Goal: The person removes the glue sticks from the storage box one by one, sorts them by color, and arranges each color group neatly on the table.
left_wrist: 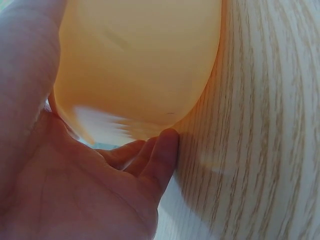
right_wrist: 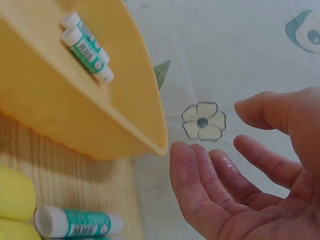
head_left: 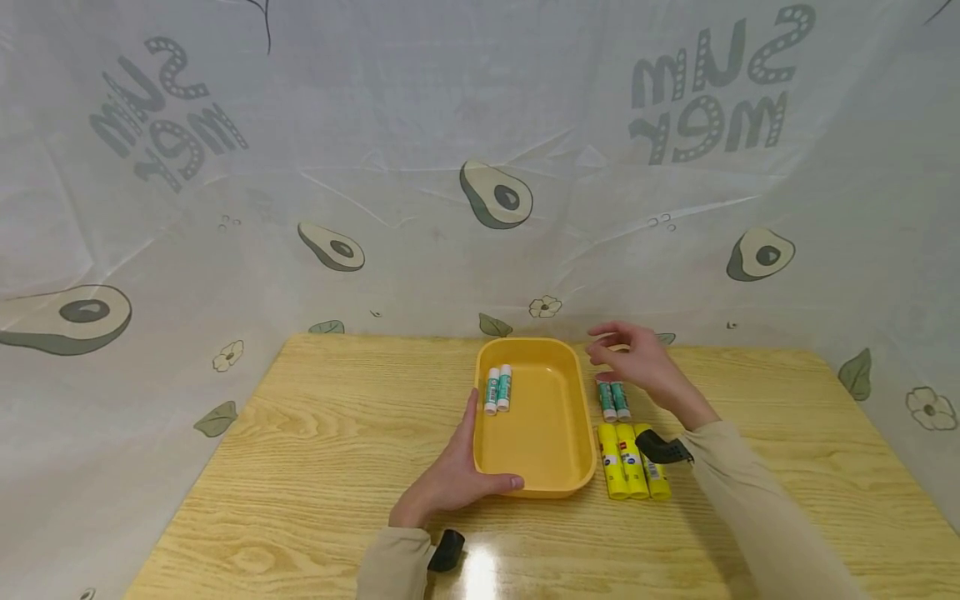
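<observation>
A yellow-orange plastic tray (head_left: pixel 536 442) sits on the table with two white-and-green glue sticks (head_left: pixel 505 388) side by side near its left wall. My left hand (head_left: pixel 455 477) holds the tray's near left corner, thumb at the front rim and fingers along the left side. Beyond the tray's right edge, my right hand (head_left: pixel 633 358) is raised with loosely bent fingers and nothing in it. Just below it in the head view lie two more white-and-green glue sticks (head_left: pixel 619 403), their far ends partly covered by the hand. Several yellow glue sticks (head_left: pixel 632 463) lie nearer me, partly under the right wrist strap.
The wooden table (head_left: pixel 337 417) ends at a pale printed cloth (head_left: pixel 420 275) hanging behind it. Black straps (head_left: pixel 447 550) circle both wrists. The tray's right wall stands close beside the yellow glue sticks.
</observation>
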`<act>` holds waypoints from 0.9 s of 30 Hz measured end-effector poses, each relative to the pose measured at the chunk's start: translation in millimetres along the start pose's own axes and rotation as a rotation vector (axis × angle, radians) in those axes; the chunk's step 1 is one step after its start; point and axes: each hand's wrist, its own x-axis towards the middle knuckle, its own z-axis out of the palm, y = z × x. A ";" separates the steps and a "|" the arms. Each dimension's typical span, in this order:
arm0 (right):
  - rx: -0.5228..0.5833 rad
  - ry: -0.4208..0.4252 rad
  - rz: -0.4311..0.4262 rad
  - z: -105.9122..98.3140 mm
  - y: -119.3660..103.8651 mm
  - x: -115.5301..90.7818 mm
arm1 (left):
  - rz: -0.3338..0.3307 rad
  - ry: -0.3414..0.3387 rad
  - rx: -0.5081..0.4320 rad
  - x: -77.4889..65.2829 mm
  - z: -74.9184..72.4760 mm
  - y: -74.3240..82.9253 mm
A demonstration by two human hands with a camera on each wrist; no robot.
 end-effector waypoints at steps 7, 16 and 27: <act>0.016 -0.025 0.001 11.4 -3.6 8.1 | 0.003 -0.003 -0.012 -0.1 -0.3 0.9; 0.073 -0.049 0.009 33.3 -14.6 17.8 | 0.000 -0.007 -0.037 -1.7 -0.7 1.4; 0.078 -0.048 -0.005 57.5 -21.6 30.7 | 0.009 -0.012 -0.037 -0.1 -1.5 0.4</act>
